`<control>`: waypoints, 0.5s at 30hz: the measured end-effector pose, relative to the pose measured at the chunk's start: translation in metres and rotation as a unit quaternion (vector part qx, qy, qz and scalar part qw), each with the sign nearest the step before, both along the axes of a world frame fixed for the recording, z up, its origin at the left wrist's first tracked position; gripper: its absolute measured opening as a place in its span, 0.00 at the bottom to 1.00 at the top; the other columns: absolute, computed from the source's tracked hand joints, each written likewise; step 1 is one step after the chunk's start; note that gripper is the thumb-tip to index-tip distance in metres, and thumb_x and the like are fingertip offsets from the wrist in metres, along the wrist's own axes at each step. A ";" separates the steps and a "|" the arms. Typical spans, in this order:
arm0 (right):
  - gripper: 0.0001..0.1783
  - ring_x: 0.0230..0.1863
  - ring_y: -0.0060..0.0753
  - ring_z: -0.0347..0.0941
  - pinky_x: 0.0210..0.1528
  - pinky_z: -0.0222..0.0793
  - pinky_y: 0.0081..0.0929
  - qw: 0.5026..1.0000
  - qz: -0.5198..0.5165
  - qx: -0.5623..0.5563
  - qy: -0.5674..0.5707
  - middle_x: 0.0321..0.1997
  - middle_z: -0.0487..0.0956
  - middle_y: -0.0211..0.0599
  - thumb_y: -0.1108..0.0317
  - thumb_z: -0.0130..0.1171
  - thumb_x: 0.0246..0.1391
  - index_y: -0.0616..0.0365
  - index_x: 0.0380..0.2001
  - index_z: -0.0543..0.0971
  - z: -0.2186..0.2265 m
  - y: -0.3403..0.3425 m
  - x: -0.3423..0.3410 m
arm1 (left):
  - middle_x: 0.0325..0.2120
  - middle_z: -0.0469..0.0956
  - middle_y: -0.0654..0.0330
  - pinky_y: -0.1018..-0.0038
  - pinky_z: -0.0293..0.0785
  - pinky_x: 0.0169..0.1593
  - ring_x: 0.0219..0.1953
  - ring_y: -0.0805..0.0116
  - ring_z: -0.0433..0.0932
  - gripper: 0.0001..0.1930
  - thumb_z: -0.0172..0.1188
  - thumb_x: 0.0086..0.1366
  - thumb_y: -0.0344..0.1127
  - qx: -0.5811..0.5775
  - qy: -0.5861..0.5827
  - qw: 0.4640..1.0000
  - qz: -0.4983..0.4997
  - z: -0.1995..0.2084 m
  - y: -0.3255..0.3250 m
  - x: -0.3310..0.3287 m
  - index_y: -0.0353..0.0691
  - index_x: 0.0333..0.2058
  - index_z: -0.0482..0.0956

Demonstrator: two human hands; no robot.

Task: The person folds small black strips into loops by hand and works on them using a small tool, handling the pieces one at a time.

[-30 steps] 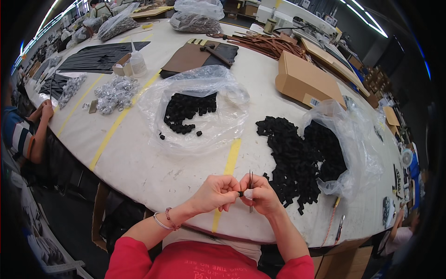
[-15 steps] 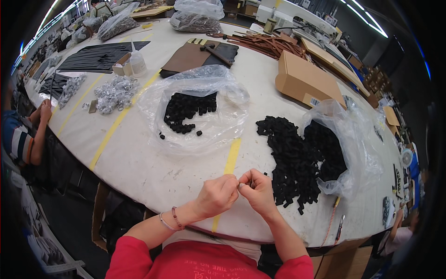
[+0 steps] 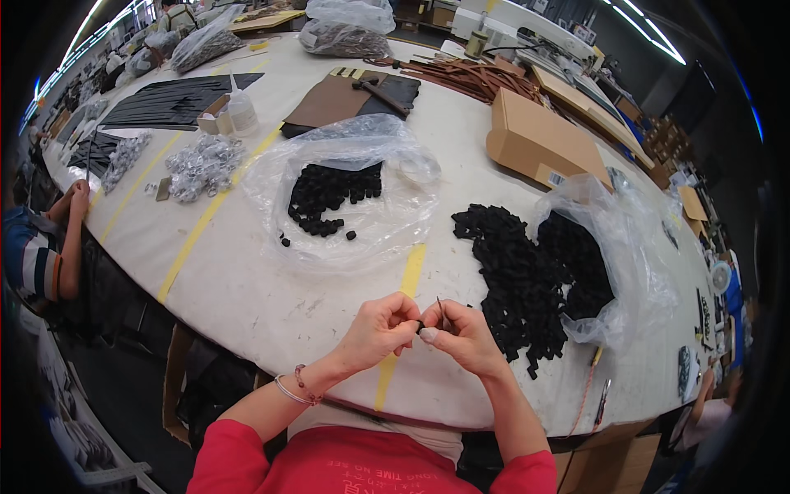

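Small black piece (image 3: pixel 420 327) is between the two hands, at the fingertips, mostly hidden. Left hand (image 3: pixel 381 331): thumb and fingers pinched narrow on it. Right hand (image 3: pixel 461 336): fingers closed around a slim metal tool (image 3: pixel 442 311), tip poking up past them; can't tell how firmly it grips the piece too. Piece probably light, soft, bendy, not fragile or very slippery; best pinched by its ends or edges, small enough to get lost under fingers. Tool takes up some right-hand grip room. Right of right hand: loose black pile (image 3: pixel 514 280), running into a crumpled clear bag (image 3: pixel 638 263) whose film could snag reaching fingers. Beyond left hand: spread plastic bag (image 3: pixel 399 218) with more black bits (image 3: pixel 333 193). Farther off, ahead-right: cardboard box (image 3: pixel 543 140).
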State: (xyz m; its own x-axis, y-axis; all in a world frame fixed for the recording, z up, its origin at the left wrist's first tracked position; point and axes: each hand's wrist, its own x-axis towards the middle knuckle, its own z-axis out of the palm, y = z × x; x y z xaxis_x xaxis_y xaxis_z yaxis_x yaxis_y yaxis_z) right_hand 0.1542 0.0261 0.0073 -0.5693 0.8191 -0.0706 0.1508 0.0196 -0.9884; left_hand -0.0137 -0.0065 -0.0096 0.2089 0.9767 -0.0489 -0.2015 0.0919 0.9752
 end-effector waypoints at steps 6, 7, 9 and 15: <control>0.06 0.19 0.07 0.56 0.20 0.51 0.09 0.999 -0.005 -0.024 -0.023 0.20 0.67 0.19 0.74 0.57 0.41 0.61 0.24 0.71 0.003 0.002 -0.001 | 0.19 0.70 0.65 0.84 0.66 0.18 0.20 0.82 0.71 0.02 0.51 0.54 0.23 0.015 0.026 0.999 0.022 0.002 -0.002 0.003 0.33 0.26 0.67; 0.06 0.19 0.07 0.56 0.20 0.51 0.09 0.999 -0.005 -0.024 -0.023 0.20 0.67 0.19 0.74 0.57 0.41 0.61 0.24 0.71 0.003 0.001 -0.003 | 0.19 0.70 0.65 0.84 0.66 0.18 0.20 0.82 0.71 0.02 0.51 0.54 0.23 0.015 0.026 0.999 0.022 -0.002 -0.002 0.005 0.33 0.26 0.67; 0.04 0.19 0.07 0.55 0.19 0.50 0.09 0.997 -0.057 0.020 -0.047 0.19 0.66 0.20 0.76 0.54 0.40 0.61 0.22 0.70 0.003 -0.002 -0.009 | 0.18 0.71 0.61 0.81 0.66 0.19 0.18 0.77 0.71 0.04 0.52 0.51 0.22 0.173 0.141 0.970 0.096 -0.013 -0.002 0.008 0.34 0.25 0.66; 0.04 0.17 0.08 0.55 0.18 0.49 0.10 0.978 -0.169 0.121 -0.029 0.17 0.64 0.21 0.79 0.51 0.38 0.61 0.21 0.67 -0.008 -0.005 -0.022 | 0.17 0.70 0.54 0.77 0.67 0.20 0.16 0.65 0.71 0.08 0.53 0.48 0.21 0.471 0.354 0.790 0.170 -0.022 0.001 0.015 0.34 0.28 0.66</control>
